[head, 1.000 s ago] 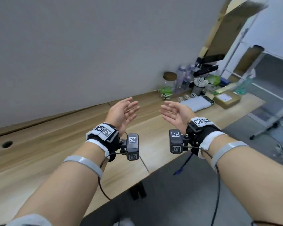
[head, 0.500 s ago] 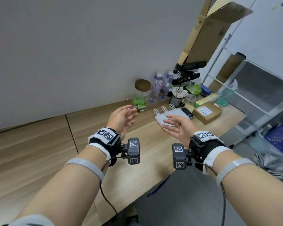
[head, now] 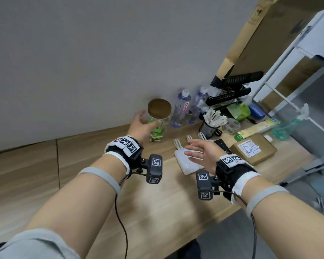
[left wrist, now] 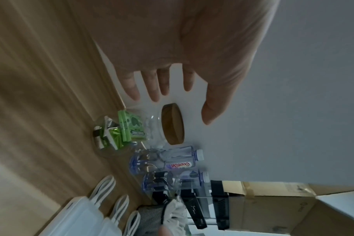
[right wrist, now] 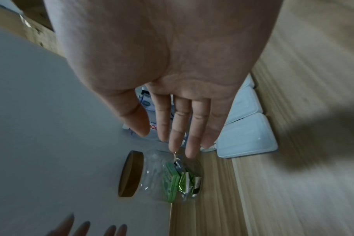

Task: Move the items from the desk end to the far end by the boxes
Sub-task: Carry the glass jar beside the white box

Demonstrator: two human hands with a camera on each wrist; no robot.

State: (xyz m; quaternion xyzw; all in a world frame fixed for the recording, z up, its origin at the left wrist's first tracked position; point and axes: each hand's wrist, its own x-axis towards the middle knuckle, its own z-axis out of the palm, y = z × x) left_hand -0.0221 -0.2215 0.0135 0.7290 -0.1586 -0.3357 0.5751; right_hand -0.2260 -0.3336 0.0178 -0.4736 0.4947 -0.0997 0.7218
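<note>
A clear glass jar (head: 157, 128) with a brown lid (head: 159, 108) holds green packets and stands against the wall at the desk's far end. My left hand (head: 146, 120) is open right beside it, thumb in front of the glass and fingers spread; in the left wrist view the left hand (left wrist: 178, 107) hangs just short of the jar (left wrist: 148, 129). My right hand (head: 193, 150) is open with straight fingers above flat white cases (head: 187, 163). The right wrist view shows that hand (right wrist: 164, 137), the jar (right wrist: 164, 175) and the cases (right wrist: 244, 135).
Two water bottles (head: 181, 109) stand right of the jar. Further right are a cup of white sticks (head: 212, 122), a black remote (head: 223, 145), a labelled small carton (head: 254, 150), black racks (head: 232, 86) and a big cardboard box (head: 269, 34). A white shelf frame (head: 288, 101) borders the desk end.
The view has closed in on the cluttered end of the desk. My left hand has reached out to the jar, and my right hand has moved over the white cases.
</note>
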